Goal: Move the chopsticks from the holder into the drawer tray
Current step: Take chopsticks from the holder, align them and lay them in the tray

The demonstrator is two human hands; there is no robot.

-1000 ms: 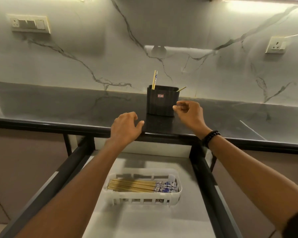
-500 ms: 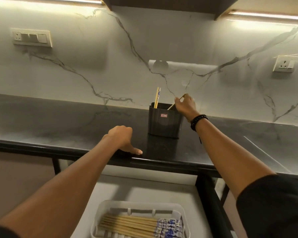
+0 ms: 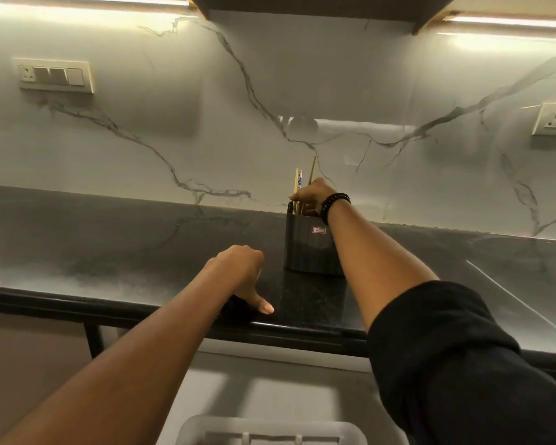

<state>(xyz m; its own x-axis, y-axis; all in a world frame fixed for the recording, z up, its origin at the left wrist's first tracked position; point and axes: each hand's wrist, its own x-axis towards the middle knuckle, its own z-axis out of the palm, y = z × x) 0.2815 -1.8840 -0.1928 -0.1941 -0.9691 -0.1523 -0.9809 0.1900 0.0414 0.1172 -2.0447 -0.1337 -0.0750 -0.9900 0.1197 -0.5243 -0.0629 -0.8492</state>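
Cut off by bottom edge: tray (image 3: 270, 427), contents unseen. Hidden inside holder (image 3: 305, 248): lower chopsticks (image 3: 297, 184), right hand (image 3: 312, 194) fingertips. Unreadable: label (image 3: 319, 230). Cropped at right edge: wall socket (image 3: 554, 119).

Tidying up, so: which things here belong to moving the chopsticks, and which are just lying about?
Job: thin wooden chopsticks, dark ribbed holder, white plastic tray, right hand.
Just there: white wall switch panel, white wall socket, black beaded bracelet.

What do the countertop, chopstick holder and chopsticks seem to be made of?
The countertop: dark polished stone, likely granite; it is speckled and mirrors the veins of the wall. The holder: probably matte dark grey plastic, judging by its ribbed sides. The chopsticks: pale wood or bamboo by their tan colour; one has a blue-patterned top.
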